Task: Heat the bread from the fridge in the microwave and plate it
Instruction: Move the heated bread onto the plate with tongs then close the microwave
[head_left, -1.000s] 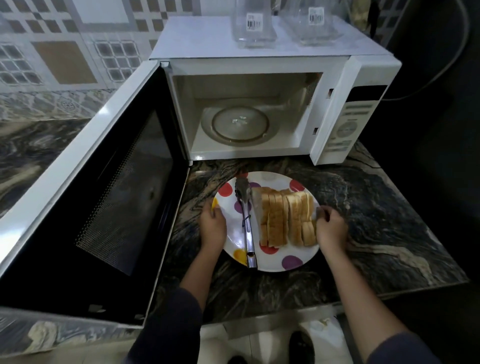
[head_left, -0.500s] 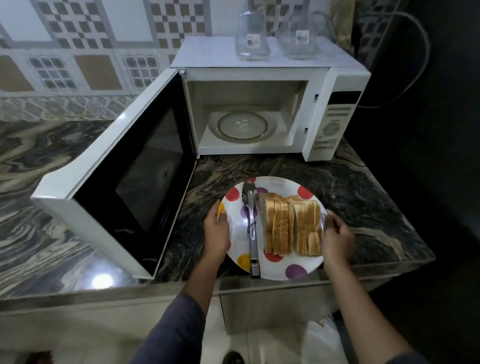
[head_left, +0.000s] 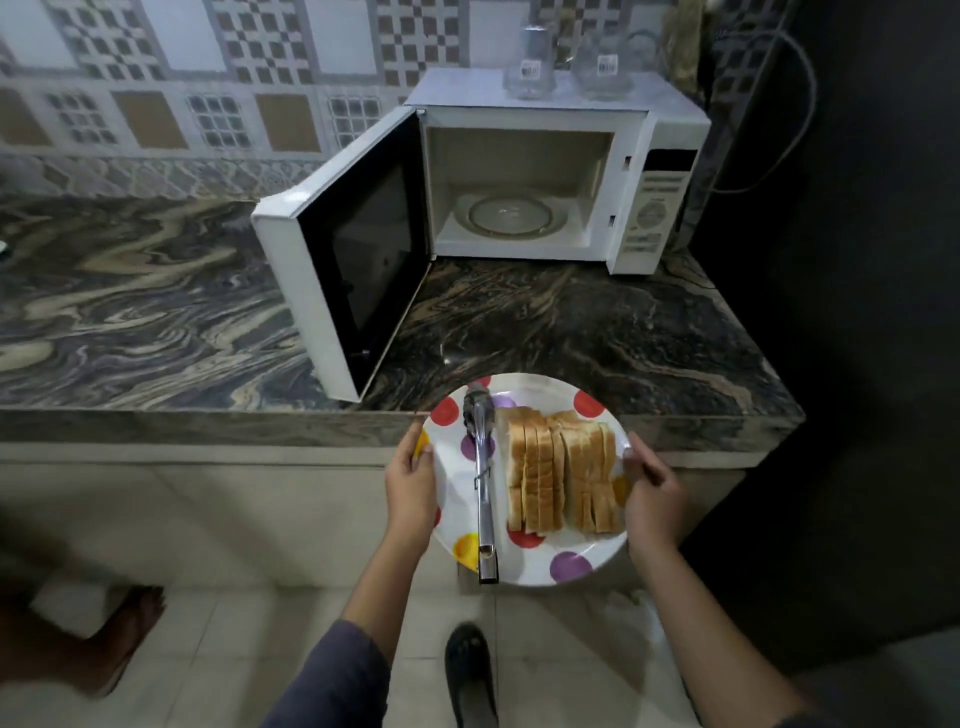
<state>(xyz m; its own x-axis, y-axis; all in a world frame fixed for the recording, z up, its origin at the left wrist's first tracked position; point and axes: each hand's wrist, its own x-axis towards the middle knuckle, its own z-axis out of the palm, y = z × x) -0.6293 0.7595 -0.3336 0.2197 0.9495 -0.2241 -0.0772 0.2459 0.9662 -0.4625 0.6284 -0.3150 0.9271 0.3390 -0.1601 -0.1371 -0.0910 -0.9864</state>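
Bread (head_left: 563, 470), sliced and packed in a row on edge, sat on the right half of a white plate (head_left: 545, 391) dotted with red, purple and yellow spots. Metal tongs (head_left: 482, 478) lay on the plate just left of the slices, their closed tips pointing toward the counter and their handle end reaching past the near rim. The left hand (head_left: 411, 486) gripped the plate's left rim, thumb on top and fingers curled beneath. The right hand (head_left: 653, 501) gripped the right rim in the same way, just beside the end slices. The plate was held level at the front edge of the marble countertop (head_left: 597, 332), its far rim overlapping that edge in view and most of it out over the tiled floor. Farther back on the counter stood a white microwave (head_left: 670, 130) with its door (head_left: 353, 280) swung wide to the left and a glass turntable (head_left: 514, 215) showing inside. Two clear glass jars (head_left: 530, 67) stood on top of it. Below the plate a dark shoe (head_left: 470, 670) showed, and a bare foot (head_left: 124, 634) was at the far left.
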